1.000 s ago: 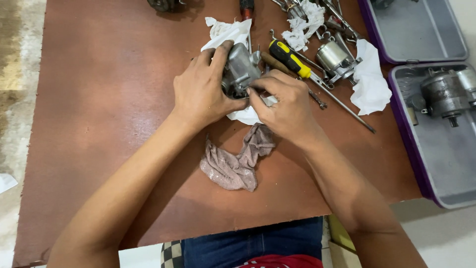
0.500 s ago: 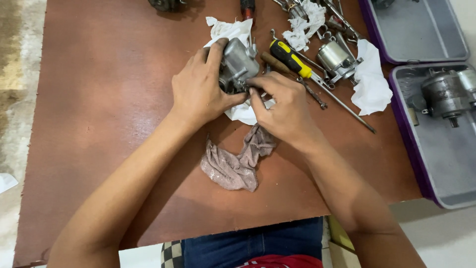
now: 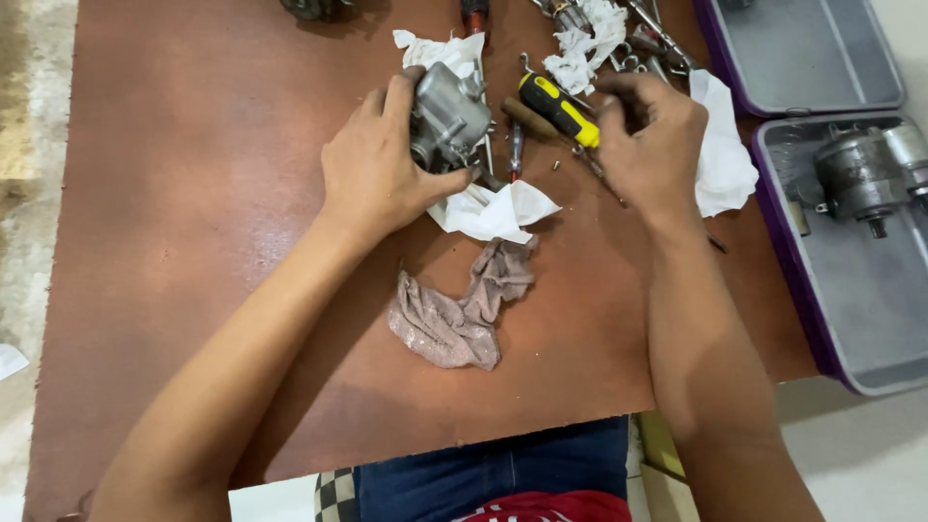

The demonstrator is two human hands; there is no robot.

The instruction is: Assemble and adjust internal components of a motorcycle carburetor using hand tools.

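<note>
While the left hand (image 3: 382, 169) clasps the metal carburetor (image 3: 447, 118), right hand (image 3: 652, 145) grip contents hidden.

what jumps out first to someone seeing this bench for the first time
Most striking is the grey metal engine part gripped in the left hand near the top middle of the brown table. Just right of it lies a yellow-and-black screwdriver, beside the right hand, which is curled over the small parts there. A crumpled pinkish rag sits mid-table, and a purple-rimmed grey tray holds a metal motor at the right edge.
</note>
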